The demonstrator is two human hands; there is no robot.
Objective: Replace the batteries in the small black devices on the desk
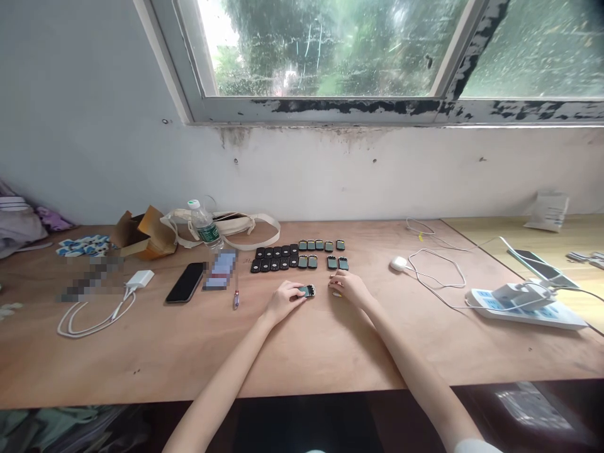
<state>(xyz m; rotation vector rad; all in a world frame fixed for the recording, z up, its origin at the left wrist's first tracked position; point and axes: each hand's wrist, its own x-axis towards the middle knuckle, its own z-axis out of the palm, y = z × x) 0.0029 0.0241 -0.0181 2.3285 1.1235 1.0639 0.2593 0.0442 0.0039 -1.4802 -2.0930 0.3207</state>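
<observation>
My left hand (286,299) grips a small electronic module with a dark screen (307,290) between thumb and fingers, low over the table. To its right, my right hand (350,286) has its fingers drawn together at the tabletop; what they pinch, if anything, is too small to make out. Under that hand lies a small white and yellow piece (336,294). Just beyond my hands sit two rows of similar screen modules (312,262), with two more (343,263) close to my right fingers. Black oval casings (274,264) form two rows on the left of the modules.
A screwdriver (236,299), a black phone (185,283), a water bottle (206,228), a cardboard box (150,234) and a white charger (140,279) occupy the left side. On the right are a power strip (561,316) and white cables (436,286). The wall stands behind.
</observation>
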